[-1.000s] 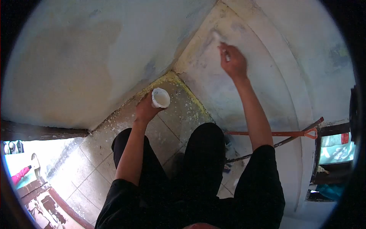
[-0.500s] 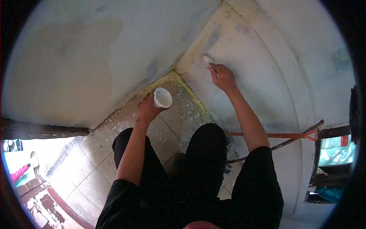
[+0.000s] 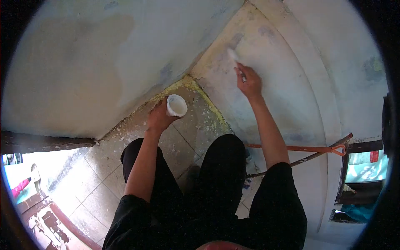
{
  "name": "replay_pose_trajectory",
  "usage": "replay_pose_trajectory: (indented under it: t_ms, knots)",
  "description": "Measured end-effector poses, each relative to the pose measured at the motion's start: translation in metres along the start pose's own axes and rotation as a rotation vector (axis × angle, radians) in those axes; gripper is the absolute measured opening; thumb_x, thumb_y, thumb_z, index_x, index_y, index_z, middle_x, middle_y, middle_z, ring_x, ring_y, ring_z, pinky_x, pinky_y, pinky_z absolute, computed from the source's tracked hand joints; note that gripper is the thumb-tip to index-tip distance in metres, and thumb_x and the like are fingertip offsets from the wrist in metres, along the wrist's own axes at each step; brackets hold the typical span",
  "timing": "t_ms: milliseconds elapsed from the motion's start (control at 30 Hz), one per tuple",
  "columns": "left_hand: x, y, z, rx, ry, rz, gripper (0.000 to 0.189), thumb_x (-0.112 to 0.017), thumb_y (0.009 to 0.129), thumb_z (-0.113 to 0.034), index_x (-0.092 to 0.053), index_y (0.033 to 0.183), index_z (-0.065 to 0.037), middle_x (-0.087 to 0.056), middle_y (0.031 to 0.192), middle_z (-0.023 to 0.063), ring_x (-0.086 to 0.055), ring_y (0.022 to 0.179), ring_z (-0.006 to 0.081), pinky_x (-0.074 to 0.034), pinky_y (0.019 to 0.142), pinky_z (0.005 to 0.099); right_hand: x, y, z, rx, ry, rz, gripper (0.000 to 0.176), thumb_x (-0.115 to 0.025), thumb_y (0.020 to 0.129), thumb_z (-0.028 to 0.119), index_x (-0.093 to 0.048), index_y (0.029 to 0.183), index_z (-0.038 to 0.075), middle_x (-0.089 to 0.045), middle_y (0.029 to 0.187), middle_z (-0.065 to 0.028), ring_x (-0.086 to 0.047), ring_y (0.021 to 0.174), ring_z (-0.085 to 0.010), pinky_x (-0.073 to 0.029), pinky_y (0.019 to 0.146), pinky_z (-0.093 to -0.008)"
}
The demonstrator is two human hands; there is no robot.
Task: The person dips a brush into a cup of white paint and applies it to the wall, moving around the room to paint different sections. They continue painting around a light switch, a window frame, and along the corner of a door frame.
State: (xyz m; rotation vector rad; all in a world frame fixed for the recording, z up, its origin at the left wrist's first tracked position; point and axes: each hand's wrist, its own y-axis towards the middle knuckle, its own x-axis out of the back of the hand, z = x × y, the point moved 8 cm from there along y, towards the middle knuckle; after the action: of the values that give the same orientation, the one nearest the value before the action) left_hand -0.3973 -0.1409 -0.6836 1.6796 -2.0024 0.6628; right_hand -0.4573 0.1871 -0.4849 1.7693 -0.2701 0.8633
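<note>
My left hand point(image 3: 160, 116) is wrapped round a white cup point(image 3: 177, 105) of whitish paint, held above the tiled floor near the corner. Up at the right-hand wall point(image 3: 275, 91), my right hand point(image 3: 250, 81) grips a paintbrush point(image 3: 233, 56) by its handle. The white bristles are blurred and lie against a patchy, partly whitened stretch of that wall. Grey-purple and yellowish patches show round the brush.
The left wall point(image 3: 83, 62) meets the right one in a corner above the speckled tile floor point(image 3: 179, 143). An orange-brown bar point(image 3: 300, 148) crosses a darker rod beside my right arm. Bright openings lie at far left and right.
My right hand and the paintbrush have moved slightly up and to the right along the wall. The left hand with the cup has shifted only a little.
</note>
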Motion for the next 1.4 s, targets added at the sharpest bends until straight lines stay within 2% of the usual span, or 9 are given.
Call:
replay_pose_trajectory:
  t_ms: [167, 300, 467, 600, 667, 767, 900, 967, 1400]
  knots:
    - [-0.003, 0.000, 0.001, -0.014, -0.031, 0.049, 0.102, -0.097, 0.069, -0.052, -0.051, 0.151, -0.013, -0.067, 0.141, 0.0174, -0.065, 0.131, 0.0380, -0.054, 0.108, 0.0506, -0.084, -0.042, 0.002, -0.184, 0.131, 0.511, 0.024, -0.070, 0.102, 0.025, -0.077, 0.119, 0.010, -0.078, 0.108, -0.0134, -0.077, 0.097, -0.0332, -0.064, 0.083, -0.0445]
    - [-0.002, -0.002, 0.003, -0.011, 0.008, 0.014, 0.102, -0.097, 0.069, -0.052, -0.050, 0.152, -0.014, -0.069, 0.139, 0.0168, -0.066, 0.129, 0.0389, -0.055, 0.107, 0.0508, -0.092, -0.020, 0.000, -0.121, 0.165, 0.482, 0.025, -0.069, 0.103, 0.026, -0.076, 0.117, 0.008, -0.078, 0.108, -0.0145, -0.077, 0.097, -0.0354, -0.063, 0.085, -0.0465]
    - [-0.002, -0.004, 0.002, 0.039, -0.016, 0.033, 0.098, -0.097, 0.070, -0.047, -0.052, 0.150, -0.015, -0.072, 0.132, 0.0165, -0.068, 0.125, 0.0397, -0.057, 0.101, 0.0532, -0.052, 0.024, 0.013, -0.162, 0.178, 0.053, 0.024, -0.069, 0.103, 0.025, -0.075, 0.118, 0.008, -0.078, 0.103, -0.0138, -0.076, 0.094, -0.0353, -0.062, 0.082, -0.0471]
    - [-0.004, -0.006, 0.007, 0.077, 0.013, 0.072, 0.101, -0.097, 0.070, -0.047, -0.050, 0.153, -0.014, -0.071, 0.133, 0.0166, -0.068, 0.125, 0.0399, -0.057, 0.102, 0.0528, -0.090, -0.022, 0.014, -0.166, 0.130, 0.130, 0.025, -0.068, 0.104, 0.028, -0.075, 0.119, 0.010, -0.077, 0.100, -0.0132, -0.076, 0.092, -0.0354, -0.062, 0.082, -0.0479]
    - [-0.002, -0.008, 0.006, -0.061, 0.025, -0.085, 0.102, -0.097, 0.070, -0.048, -0.049, 0.154, -0.015, -0.071, 0.132, 0.0171, -0.068, 0.124, 0.0398, -0.056, 0.102, 0.0525, -0.118, -0.054, 0.009, -0.212, 0.144, 0.339, 0.028, -0.066, 0.105, 0.032, -0.075, 0.120, 0.012, -0.078, 0.103, -0.0134, -0.076, 0.093, -0.0355, -0.062, 0.083, -0.0483]
    - [-0.003, -0.008, 0.005, -0.016, 0.030, -0.009, 0.101, -0.096, 0.070, -0.048, -0.050, 0.153, -0.015, -0.071, 0.132, 0.0176, -0.068, 0.124, 0.0401, -0.056, 0.103, 0.0523, -0.144, -0.071, 0.006, -0.282, 0.166, 0.527, 0.032, -0.064, 0.105, 0.036, -0.076, 0.121, 0.012, -0.078, 0.107, -0.0138, -0.076, 0.096, -0.0360, -0.062, 0.084, -0.0481]
    - [-0.005, -0.005, 0.009, -0.026, 0.002, -0.009, 0.099, -0.096, 0.070, -0.049, -0.050, 0.152, -0.016, -0.072, 0.132, 0.0181, -0.068, 0.124, 0.0399, -0.056, 0.103, 0.0525, -0.133, -0.047, 0.007, -0.296, 0.150, 0.507, 0.031, -0.066, 0.105, 0.034, -0.076, 0.123, 0.012, -0.078, 0.109, -0.0149, -0.077, 0.097, -0.0355, -0.062, 0.084, -0.0467]
    - [-0.005, -0.005, 0.009, 0.014, 0.014, 0.036, 0.107, -0.098, 0.068, -0.053, -0.049, 0.155, -0.012, -0.068, 0.142, 0.0159, -0.064, 0.132, 0.0374, -0.053, 0.110, 0.0488, -0.098, -0.022, 0.006, -0.216, 0.206, 0.166, 0.029, -0.067, 0.104, 0.032, -0.077, 0.122, 0.011, -0.078, 0.108, -0.0154, -0.077, 0.095, -0.0347, -0.062, 0.082, -0.0451]
    - [-0.005, -0.008, 0.000, -0.019, 0.060, -0.012, 0.098, -0.095, 0.071, -0.049, -0.051, 0.152, -0.017, -0.072, 0.133, 0.0149, -0.069, 0.123, 0.0386, -0.056, 0.103, 0.0526, -0.135, -0.052, -0.004, -0.322, 0.264, 0.455, 0.030, -0.068, 0.103, 0.032, -0.078, 0.118, 0.009, -0.078, 0.113, -0.0183, -0.077, 0.095, -0.0349, -0.062, 0.083, -0.0432]
